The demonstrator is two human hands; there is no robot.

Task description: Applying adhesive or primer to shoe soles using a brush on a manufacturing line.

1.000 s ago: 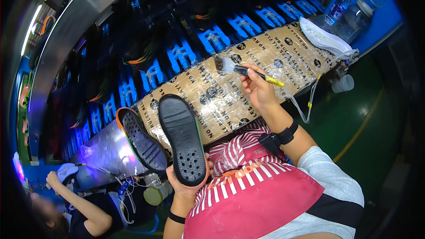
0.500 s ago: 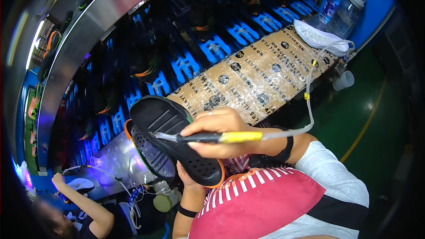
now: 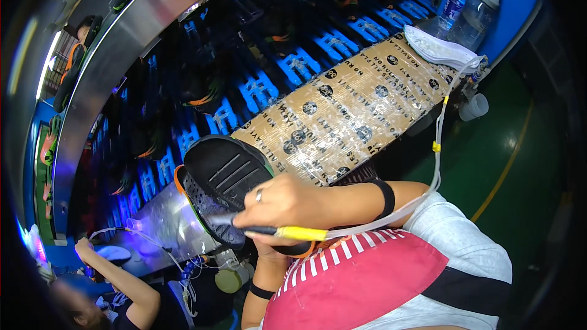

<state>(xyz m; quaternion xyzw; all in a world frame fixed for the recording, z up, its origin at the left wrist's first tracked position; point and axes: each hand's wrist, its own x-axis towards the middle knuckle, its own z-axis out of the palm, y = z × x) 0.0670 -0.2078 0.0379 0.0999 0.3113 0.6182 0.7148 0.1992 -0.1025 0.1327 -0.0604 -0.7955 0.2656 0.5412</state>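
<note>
My left hand [image 3: 267,246] is closed from below around a pair of black shoe soles, mostly hidden beneath them. The upper sole [image 3: 221,162] shows long grooves and an orange edge at its heel end. Behind it, the other sole [image 3: 205,198] has a dotted, wet-looking inner face and an orange-and-green rim. My right hand [image 3: 275,203], with a ring on one finger, grips a tube-fed glue brush [image 3: 299,234] with a black and yellow handle. Its blurred bristles lie over the lower part of the soles; contact is hard to tell.
A cardboard-covered bench [image 3: 342,113] runs along blue conveyor racks [image 3: 257,91]. At its far right end sit a white shoe part [image 3: 437,49], a bottle [image 3: 454,6] and a jug [image 3: 477,18]. A clear hose [image 3: 438,165] trails from the brush. Another person's arm [image 3: 122,281] works at lower left.
My right hand with the brush has moved down and left, from the upper sole's middle to its lower left side. The hose has shifted right. The soles have turned slightly.
</note>
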